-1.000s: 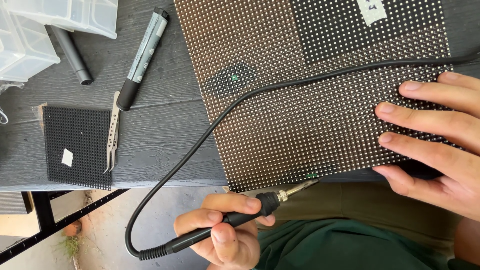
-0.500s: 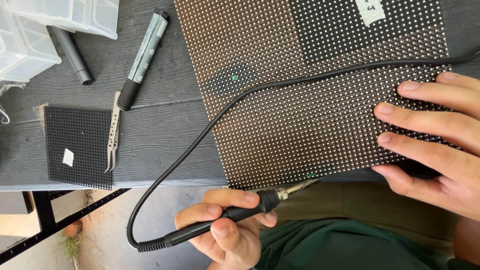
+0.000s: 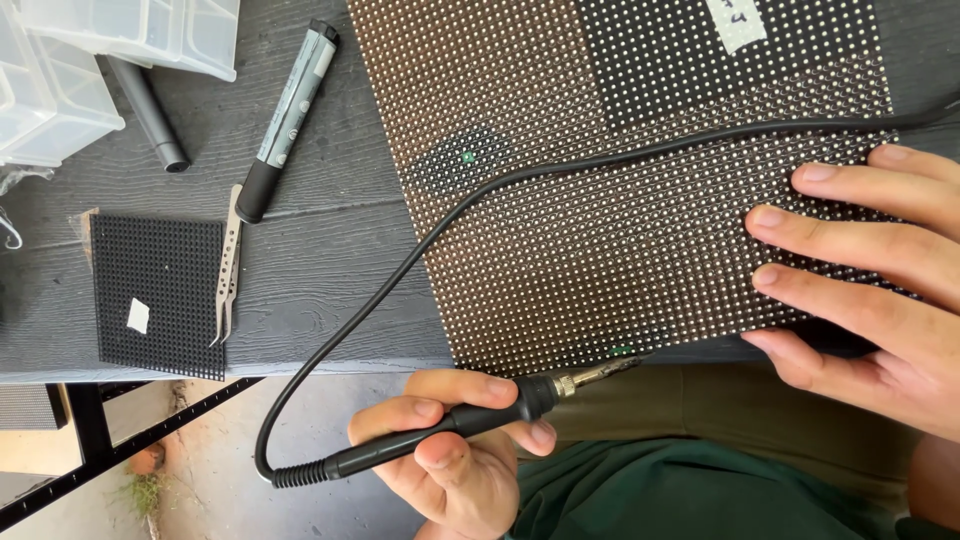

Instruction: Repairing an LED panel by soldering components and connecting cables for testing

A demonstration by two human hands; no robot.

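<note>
My left hand [image 3: 455, 460] grips a black soldering iron [image 3: 470, 420] by its handle, below the table's front edge. The metal tip [image 3: 615, 370] points right and reaches the near edge of a large dotted LED panel [image 3: 600, 220]. The iron's black cable [image 3: 400, 270] loops up across the panel towards the upper right. My right hand [image 3: 870, 270] lies flat on the panel's right part, fingers spread and pointing left. A small green spot [image 3: 467, 157] glows in a dark patch on the panel.
On the dark wooden table [image 3: 330, 250] lie metal tweezers [image 3: 230, 265], a grey marker [image 3: 285, 120], a dark pen [image 3: 150, 115] and a small black grid piece [image 3: 160, 295]. Clear plastic boxes [image 3: 100, 60] stand at the top left. A darker module [image 3: 720, 60] sits on the panel's top.
The soldering iron's tip has crept slightly right and up to the panel's near edge. My right hand has stayed on the panel.
</note>
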